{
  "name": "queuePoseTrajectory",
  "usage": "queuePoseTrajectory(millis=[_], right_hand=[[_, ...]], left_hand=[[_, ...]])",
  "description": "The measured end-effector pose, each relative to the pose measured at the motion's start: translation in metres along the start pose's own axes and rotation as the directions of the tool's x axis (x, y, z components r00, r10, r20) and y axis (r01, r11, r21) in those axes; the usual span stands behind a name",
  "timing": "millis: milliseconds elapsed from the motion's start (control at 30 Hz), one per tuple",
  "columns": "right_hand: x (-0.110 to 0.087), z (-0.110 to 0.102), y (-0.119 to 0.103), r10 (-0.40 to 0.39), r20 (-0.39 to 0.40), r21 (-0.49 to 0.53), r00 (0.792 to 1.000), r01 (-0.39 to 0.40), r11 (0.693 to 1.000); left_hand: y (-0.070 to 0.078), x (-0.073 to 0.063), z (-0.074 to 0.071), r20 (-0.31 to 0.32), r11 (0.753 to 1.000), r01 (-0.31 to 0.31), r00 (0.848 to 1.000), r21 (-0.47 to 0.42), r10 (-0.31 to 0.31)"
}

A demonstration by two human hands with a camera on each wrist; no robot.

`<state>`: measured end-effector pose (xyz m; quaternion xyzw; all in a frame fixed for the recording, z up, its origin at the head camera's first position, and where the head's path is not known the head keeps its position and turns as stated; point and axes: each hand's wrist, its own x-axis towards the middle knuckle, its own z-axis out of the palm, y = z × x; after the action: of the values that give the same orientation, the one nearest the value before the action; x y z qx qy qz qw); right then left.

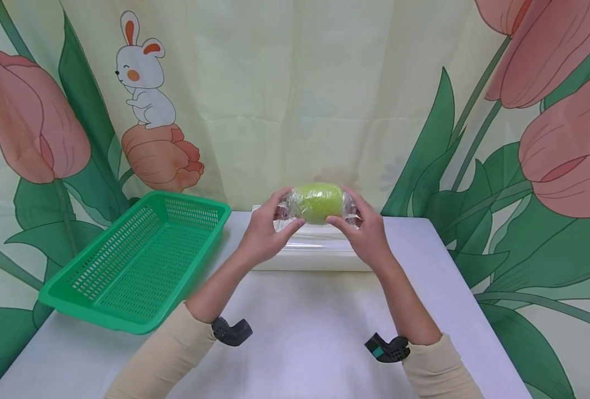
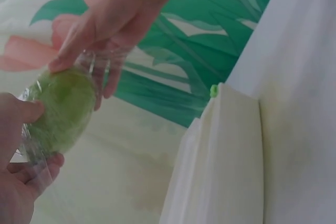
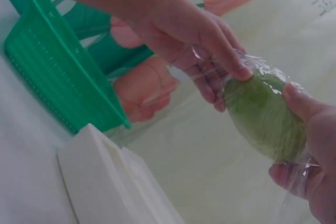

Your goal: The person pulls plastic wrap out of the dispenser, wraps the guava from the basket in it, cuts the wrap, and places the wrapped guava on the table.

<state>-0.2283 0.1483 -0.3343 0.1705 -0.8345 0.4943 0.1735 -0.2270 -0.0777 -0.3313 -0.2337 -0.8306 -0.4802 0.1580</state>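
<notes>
A smooth, light-green oval fruit [image 1: 318, 203] wrapped in clear cling film is held up between both hands, above a long white box. My left hand [image 1: 266, 228] grips its left end, thumb along the near side and fingers behind. At the right end my right hand [image 1: 366, 228] holds it the same way. Crumpled film [image 1: 348, 206] bunches out at both ends, under the fingers. Both wrist views show the fruit [image 2: 62, 109] raised off the table, with loose film [image 3: 210, 66] trailing around the fingers.
The white box [image 1: 315, 261], a cling film dispenser with shiny film across its top, stands at the table's back edge below the hands. To the left lies a green perforated plastic basket [image 1: 150, 266]. A curtain [image 1: 295, 100] printed with tulips and a rabbit hangs behind the white table [image 1: 295, 338].
</notes>
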Motion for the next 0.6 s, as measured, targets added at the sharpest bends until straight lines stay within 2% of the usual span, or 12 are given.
queuePoseTrajectory(millis=[433,600], right_hand=[[0.0,-0.007,-0.015,-0.029,-0.021,-0.017,0.999,0.028,0.999],[-0.001,-0.01,-0.022,-0.029,-0.025,0.007,0.999,0.03,1.0]], left_hand=[[0.013,0.002,-0.008,-0.008,0.999,-0.04,0.999,-0.002,0.04],[0.016,0.002,-0.011,-0.016,0.998,-0.061,0.998,-0.023,0.061]])
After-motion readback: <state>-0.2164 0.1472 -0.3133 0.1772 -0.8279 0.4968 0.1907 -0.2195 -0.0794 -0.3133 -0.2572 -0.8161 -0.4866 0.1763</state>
